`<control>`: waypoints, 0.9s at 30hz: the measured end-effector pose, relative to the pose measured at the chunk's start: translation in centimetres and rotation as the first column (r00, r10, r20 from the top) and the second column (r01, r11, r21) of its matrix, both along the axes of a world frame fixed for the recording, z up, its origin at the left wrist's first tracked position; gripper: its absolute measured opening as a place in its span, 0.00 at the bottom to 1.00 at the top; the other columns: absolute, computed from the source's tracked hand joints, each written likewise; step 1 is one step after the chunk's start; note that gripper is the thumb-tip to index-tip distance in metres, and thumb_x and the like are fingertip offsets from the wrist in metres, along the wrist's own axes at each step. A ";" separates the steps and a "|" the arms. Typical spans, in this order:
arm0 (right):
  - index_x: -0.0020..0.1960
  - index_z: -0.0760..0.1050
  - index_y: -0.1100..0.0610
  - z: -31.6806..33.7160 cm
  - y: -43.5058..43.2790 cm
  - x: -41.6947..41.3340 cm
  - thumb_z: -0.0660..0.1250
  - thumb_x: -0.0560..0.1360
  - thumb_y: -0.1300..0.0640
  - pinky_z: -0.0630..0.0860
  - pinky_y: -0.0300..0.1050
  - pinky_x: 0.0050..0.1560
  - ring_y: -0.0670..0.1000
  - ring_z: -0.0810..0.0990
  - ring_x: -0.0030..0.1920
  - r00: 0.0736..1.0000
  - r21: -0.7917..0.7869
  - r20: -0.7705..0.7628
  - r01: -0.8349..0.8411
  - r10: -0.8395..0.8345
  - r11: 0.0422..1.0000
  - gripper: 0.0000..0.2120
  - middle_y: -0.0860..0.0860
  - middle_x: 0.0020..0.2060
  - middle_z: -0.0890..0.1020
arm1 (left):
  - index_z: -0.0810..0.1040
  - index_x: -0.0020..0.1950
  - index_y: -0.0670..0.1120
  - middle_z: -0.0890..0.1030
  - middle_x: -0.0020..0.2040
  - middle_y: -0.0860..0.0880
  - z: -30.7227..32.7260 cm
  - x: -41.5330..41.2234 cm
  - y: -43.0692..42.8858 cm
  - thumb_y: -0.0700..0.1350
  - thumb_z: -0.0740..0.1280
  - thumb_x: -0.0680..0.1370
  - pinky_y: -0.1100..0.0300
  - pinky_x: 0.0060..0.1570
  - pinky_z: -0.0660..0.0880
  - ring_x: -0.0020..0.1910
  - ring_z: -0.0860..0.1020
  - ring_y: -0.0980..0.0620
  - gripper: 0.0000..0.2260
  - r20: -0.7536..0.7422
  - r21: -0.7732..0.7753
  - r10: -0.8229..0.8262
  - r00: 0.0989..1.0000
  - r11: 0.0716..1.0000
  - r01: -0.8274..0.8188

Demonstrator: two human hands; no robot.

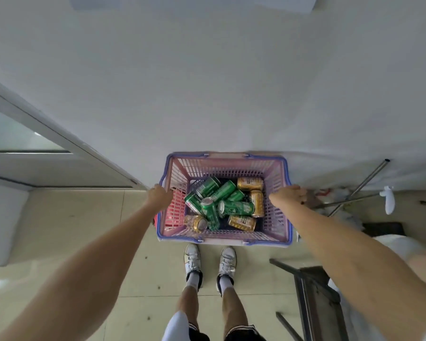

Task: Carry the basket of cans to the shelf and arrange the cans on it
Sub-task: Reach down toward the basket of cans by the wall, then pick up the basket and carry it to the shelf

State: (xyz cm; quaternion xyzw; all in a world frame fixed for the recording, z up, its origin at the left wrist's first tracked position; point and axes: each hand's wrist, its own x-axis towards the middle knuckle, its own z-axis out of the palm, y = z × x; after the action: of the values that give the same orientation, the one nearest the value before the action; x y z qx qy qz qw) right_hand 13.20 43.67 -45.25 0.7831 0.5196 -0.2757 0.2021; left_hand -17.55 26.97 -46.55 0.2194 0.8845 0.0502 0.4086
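Note:
A pink plastic basket (225,161) with a purple rim stands on the floor against a white wall, just in front of my feet. Several green cans (236,207) and several gold cans (250,183) lie jumbled inside it. My left hand (159,196) is closed on the basket's left rim. On the opposite side, my right hand (289,194) grips the right rim. Both arms reach down from the lower corners of the view. No shelf is in view.
A white wall (219,82) rises directly behind the basket. A glass door frame (59,141) runs along the left. Metal rods (364,185) and clutter lie at the right, with a dark metal stand (310,291) near my right leg. The floor is beige tile.

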 end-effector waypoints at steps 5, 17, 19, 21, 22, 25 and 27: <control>0.84 0.47 0.60 -5.8 -0.8 3.6 0.65 0.81 0.59 0.76 0.53 0.55 0.63 0.77 0.63 0.954 -0.026 -0.191 0.230 -0.230 0.973 0.39 0.64 0.75 0.68 | 0.75 0.39 0.42 0.79 0.37 0.44 -4.3 -0.4 -1.2 0.48 0.66 0.80 0.56 0.37 0.72 0.41 0.79 0.42 0.13 0.089 0.089 0.291 0.953 0.950 -0.298; 0.63 0.78 0.66 -7.0 -1.1 7.7 0.76 0.74 0.62 0.76 0.48 0.48 0.61 0.82 0.54 0.826 -0.024 -0.382 0.440 -0.415 0.898 0.20 0.62 0.57 0.83 | 0.79 0.53 0.38 0.80 0.43 0.41 -6.5 -1.7 -2.5 0.34 0.71 0.72 0.53 0.44 0.77 0.42 0.79 0.43 0.10 0.226 -0.009 0.304 0.925 0.951 -0.310; 0.59 0.79 0.66 -5.8 -2.2 8.4 0.75 0.72 0.65 0.78 0.50 0.47 0.62 0.82 0.51 0.812 -0.002 -0.395 0.466 -0.429 0.885 0.16 0.63 0.54 0.83 | 0.81 0.52 0.35 0.80 0.40 0.41 -5.5 -1.6 -2.7 0.34 0.70 0.72 0.55 0.40 0.75 0.38 0.77 0.44 0.10 0.181 0.036 0.273 0.945 0.958 -0.283; 0.57 0.78 0.65 -4.9 -3.8 9.4 0.74 0.72 0.65 0.81 0.52 0.48 0.61 0.81 0.49 0.807 0.026 -0.382 0.496 -0.450 0.868 0.14 0.62 0.51 0.82 | 0.82 0.50 0.35 0.81 0.39 0.40 -4.4 -1.0 -2.4 0.35 0.69 0.71 0.53 0.40 0.75 0.37 0.78 0.44 0.09 0.136 0.067 0.234 0.963 0.967 -0.244; 0.57 0.79 0.65 -4.5 -4.8 10.1 0.73 0.73 0.65 0.81 0.51 0.46 0.61 0.81 0.46 0.795 0.033 -0.376 0.525 -0.477 0.850 0.14 0.61 0.49 0.82 | 0.83 0.48 0.37 0.81 0.38 0.40 -3.7 -0.5 -2.1 0.37 0.70 0.71 0.53 0.40 0.76 0.36 0.79 0.44 0.07 0.112 0.079 0.204 0.972 0.974 -0.214; 0.56 0.80 0.66 -3.6 -8.9 12.7 0.71 0.75 0.65 0.72 0.40 0.30 0.51 0.78 0.34 0.700 -0.018 -0.380 0.648 -0.605 0.762 0.11 0.56 0.42 0.82 | 0.83 0.43 0.43 0.81 0.32 0.44 -1.8 1.4 -0.9 0.44 0.72 0.71 0.60 0.30 0.74 0.29 0.78 0.47 0.05 -0.006 0.145 0.085 0.996 0.986 -0.083; 0.54 0.80 0.64 -3.2 -12.2 14.4 0.71 0.74 0.65 0.68 0.40 0.30 0.52 0.77 0.34 0.633 -0.048 -0.373 0.717 -0.678 0.695 0.10 0.55 0.40 0.81 | 0.83 0.42 0.43 0.81 0.31 0.45 -1.0 2.7 0.4 0.46 0.72 0.72 0.61 0.29 0.73 0.29 0.79 0.47 0.06 -0.022 0.159 -0.009 1.000 0.987 0.012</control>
State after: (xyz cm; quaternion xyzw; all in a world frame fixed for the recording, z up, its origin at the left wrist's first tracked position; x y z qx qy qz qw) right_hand 27.62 31.47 -48.42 0.8671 0.2175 -0.4439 -0.0615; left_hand -14.84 27.38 -47.57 0.2564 0.8807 0.1164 0.3808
